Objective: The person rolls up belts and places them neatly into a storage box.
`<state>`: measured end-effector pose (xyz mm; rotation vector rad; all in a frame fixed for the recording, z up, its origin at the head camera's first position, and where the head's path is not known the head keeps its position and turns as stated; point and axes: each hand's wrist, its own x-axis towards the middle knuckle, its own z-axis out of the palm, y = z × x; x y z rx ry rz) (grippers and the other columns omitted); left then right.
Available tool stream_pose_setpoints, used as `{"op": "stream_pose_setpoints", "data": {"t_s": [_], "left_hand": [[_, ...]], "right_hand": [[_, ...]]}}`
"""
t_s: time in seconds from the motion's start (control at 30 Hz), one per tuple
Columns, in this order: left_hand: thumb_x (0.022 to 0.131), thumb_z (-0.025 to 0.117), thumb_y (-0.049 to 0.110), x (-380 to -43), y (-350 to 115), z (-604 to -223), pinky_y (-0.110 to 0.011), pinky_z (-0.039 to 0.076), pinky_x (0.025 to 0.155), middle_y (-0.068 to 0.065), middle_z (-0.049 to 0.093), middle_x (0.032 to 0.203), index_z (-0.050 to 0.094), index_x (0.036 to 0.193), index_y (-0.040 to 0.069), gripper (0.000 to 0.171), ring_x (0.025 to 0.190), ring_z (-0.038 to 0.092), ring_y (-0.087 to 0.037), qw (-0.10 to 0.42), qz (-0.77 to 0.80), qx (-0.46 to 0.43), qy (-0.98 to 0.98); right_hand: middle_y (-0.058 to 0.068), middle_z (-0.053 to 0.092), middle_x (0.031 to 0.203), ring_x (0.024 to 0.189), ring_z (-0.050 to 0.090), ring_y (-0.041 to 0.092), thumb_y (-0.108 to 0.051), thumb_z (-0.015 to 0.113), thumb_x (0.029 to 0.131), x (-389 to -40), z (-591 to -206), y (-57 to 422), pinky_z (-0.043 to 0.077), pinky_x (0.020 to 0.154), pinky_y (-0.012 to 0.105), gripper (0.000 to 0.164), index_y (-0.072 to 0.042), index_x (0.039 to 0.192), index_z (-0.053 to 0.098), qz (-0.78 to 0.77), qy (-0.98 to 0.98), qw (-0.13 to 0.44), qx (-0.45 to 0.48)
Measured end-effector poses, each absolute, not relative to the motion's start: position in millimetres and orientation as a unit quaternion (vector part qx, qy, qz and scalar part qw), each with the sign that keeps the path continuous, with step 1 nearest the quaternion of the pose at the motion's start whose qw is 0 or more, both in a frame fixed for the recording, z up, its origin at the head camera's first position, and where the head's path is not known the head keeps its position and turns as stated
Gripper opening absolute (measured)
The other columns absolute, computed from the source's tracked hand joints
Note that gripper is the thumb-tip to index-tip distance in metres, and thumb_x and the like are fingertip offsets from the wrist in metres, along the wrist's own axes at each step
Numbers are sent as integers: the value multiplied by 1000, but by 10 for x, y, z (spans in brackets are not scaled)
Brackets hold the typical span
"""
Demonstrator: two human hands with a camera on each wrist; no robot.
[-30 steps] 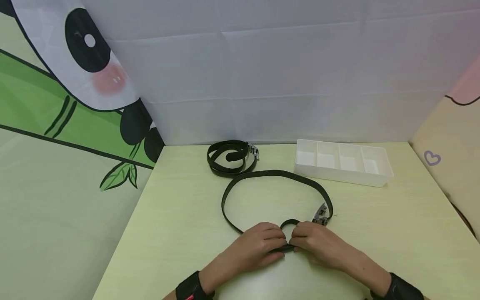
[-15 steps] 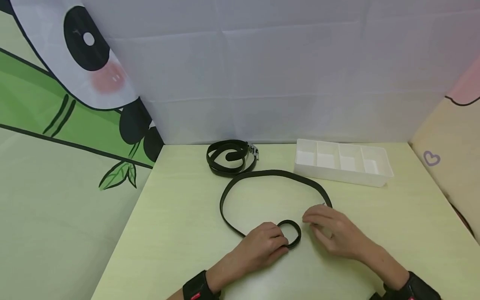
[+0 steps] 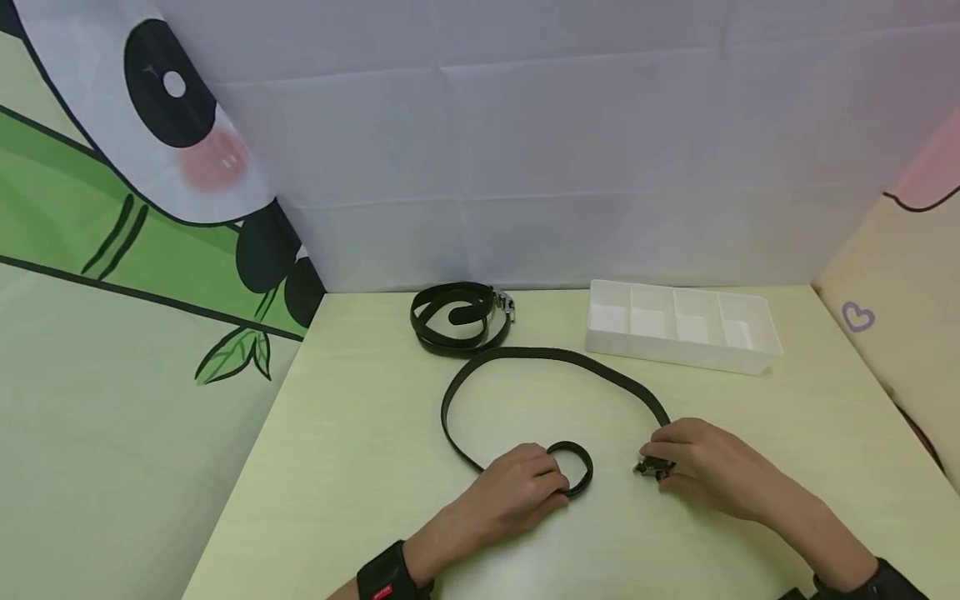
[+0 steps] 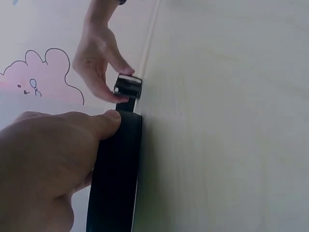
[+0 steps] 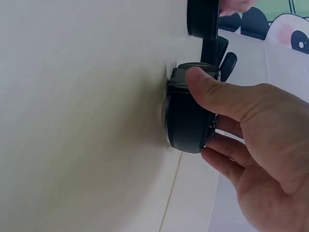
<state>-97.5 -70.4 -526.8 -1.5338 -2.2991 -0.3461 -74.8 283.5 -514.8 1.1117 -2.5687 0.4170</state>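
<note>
A black belt [image 3: 555, 355] stands on its edge in a wide loop on the table. Its free end is rolled into a small coil [image 3: 588, 475], which my left hand [image 3: 517, 492] pinches between thumb and fingers. At the other end, my right hand [image 3: 708, 467] grips the belt by its metal buckle [image 3: 654, 468]. In the right wrist view the thumb lies on the buckle [image 5: 193, 72], fingers behind it. The left wrist view shows the left thumb on the coiled strap [image 4: 116, 169], with the right hand [image 4: 99, 58] and buckle beyond.
Behind the loop lies a second black belt [image 3: 450, 343], coiled, its silver buckle at the right. A translucent white tray [image 3: 682, 354] with several compartments stands at the back right. A pale cloth wall [image 3: 525, 167] rises along the table's [image 3: 360, 417] back edge.
My right hand has let go of the small coil, moved right and taken hold of the buckle, turning it and shifting it slightly nearer. The left hand keeps its pinch, barely shifting.
</note>
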Motion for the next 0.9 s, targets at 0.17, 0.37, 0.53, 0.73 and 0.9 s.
{"op": "stream_pose_setpoints", "data": {"t_s": [0.17,0.37,0.53,0.73,0.9], "left_hand": [[98,90,27,-1107,-693,-5259,-23,57,93,12,76,94,81,99,21,11,92,70,-9,176,-121,-539,-814],[99,89,24,-1426,-702,-5243,-27,59,92,10,78,95,82,99,18,9,91,73,-11,149,-134,-515,-833],[102,86,23,-1617,-693,-5218,-30,60,95,8,79,97,83,102,17,8,93,74,-12,118,-146,-506,-842],[103,85,23,-1708,-670,-5200,-31,61,97,6,81,99,84,104,15,9,93,75,-12,105,-148,-508,-842],[101,86,21,-1698,-747,-5192,-31,61,96,5,81,97,84,102,14,8,91,75,-13,106,-149,-502,-845]], "right_hand": [[-11,80,106,95,72,11,-32,108,62,-598,-5197,2792,55,94,29,57,-17,113,86,152,-873,200,419],[-10,82,101,91,73,5,-43,102,72,-531,-5246,2480,53,89,28,53,-13,111,84,165,-848,229,449],[-10,79,100,90,71,4,-44,100,80,-510,-5260,2050,52,85,25,49,-13,114,82,168,-830,230,480],[-10,79,110,100,72,6,-41,93,94,-554,-5212,1699,58,92,24,44,-14,125,78,181,-812,203,516],[-1,81,123,117,75,17,-3,82,93,-842,-5058,1934,63,104,35,30,-10,122,80,198,-829,178,492]]}}
